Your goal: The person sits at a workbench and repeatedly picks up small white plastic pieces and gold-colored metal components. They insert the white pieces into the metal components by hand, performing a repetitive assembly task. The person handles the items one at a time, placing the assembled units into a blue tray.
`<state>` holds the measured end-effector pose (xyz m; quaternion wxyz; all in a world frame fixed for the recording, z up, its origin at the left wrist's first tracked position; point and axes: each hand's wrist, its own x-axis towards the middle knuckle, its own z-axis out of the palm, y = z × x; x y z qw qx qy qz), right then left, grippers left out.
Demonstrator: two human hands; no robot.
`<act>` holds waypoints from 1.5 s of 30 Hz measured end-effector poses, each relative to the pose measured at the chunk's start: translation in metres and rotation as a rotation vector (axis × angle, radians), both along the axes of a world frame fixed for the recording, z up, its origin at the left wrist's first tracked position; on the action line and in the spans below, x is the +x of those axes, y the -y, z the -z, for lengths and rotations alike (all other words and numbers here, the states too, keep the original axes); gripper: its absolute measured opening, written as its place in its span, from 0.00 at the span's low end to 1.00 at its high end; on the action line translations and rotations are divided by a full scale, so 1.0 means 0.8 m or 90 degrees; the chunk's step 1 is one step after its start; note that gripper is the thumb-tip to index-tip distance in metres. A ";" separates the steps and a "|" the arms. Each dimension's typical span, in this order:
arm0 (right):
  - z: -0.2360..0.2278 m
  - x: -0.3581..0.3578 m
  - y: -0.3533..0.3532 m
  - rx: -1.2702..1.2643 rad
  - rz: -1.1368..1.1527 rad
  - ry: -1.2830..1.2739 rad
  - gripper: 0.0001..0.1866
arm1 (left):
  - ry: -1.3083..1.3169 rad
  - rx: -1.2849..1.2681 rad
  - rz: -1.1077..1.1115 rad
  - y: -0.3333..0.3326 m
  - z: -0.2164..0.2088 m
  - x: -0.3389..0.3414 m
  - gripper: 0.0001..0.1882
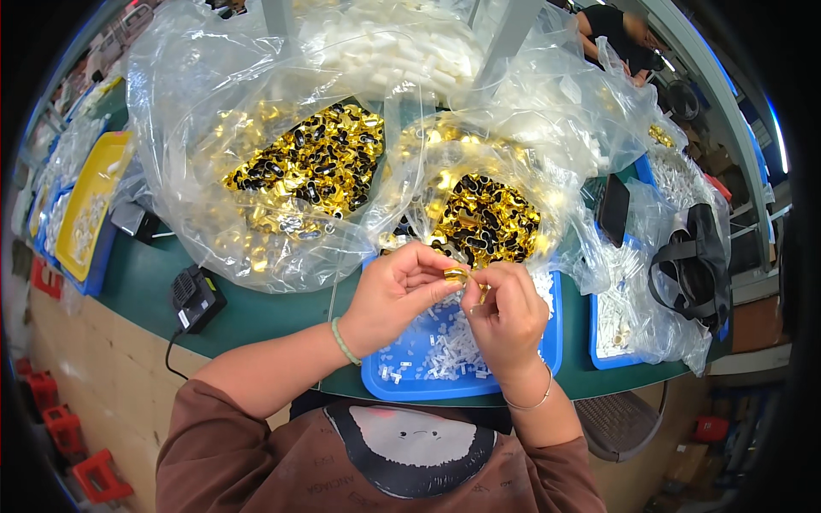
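Above a blue tray (453,389), my two hands meet with fingertips pinched together. My left hand (395,291) is closed on a small shiny gold piece (456,274). My right hand (510,318) is closed too, its thumb and forefinger pressed at the right end of that gold piece; more gold shows under its fingers. Small white plastic pieces (453,349) lie loose in the tray. Just beyond the hands, a clear plastic bag (410,184) holds many gold and black pieces (489,221). Further left, a larger clear bag (184,171) holds similar gold and black pieces (321,158).
A bag of white tubular pieces (402,51) lies at the back. To the right are another blue tray (603,359), a phone (613,209) and a black bag (691,272). A black device (197,299) with a cord and a yellow tray (111,154) are left. Another person (611,38) is far right.
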<state>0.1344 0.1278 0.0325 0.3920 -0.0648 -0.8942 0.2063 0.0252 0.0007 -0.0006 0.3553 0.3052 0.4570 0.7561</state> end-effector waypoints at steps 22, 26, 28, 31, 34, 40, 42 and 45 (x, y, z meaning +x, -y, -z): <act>-0.010 0.007 -0.019 -0.185 -0.088 0.130 0.13 | 0.051 -0.104 0.082 0.002 -0.007 -0.017 0.12; -0.004 0.005 -0.014 -0.080 -0.072 0.085 0.14 | 0.059 -0.074 0.072 0.002 -0.002 -0.016 0.13; -0.003 0.004 -0.016 -0.046 -0.077 0.088 0.14 | 0.062 -0.051 0.069 0.001 -0.001 -0.015 0.13; -0.008 0.004 -0.021 -0.074 -0.118 0.101 0.14 | 0.038 -0.039 0.076 0.003 -0.001 -0.015 0.13; -0.019 0.007 -0.021 -0.066 -0.156 0.119 0.14 | -0.013 -0.051 0.088 0.005 -0.004 -0.017 0.13; -0.018 0.008 -0.029 -0.119 -0.155 0.112 0.12 | 0.045 -0.044 0.064 0.002 -0.004 -0.017 0.13; -0.014 0.003 -0.027 -0.068 -0.138 0.042 0.14 | 0.117 -0.028 0.058 -0.002 -0.006 -0.019 0.13; -0.013 0.002 -0.016 -0.052 -0.124 0.052 0.18 | 0.121 -0.012 0.038 -0.001 -0.001 -0.020 0.13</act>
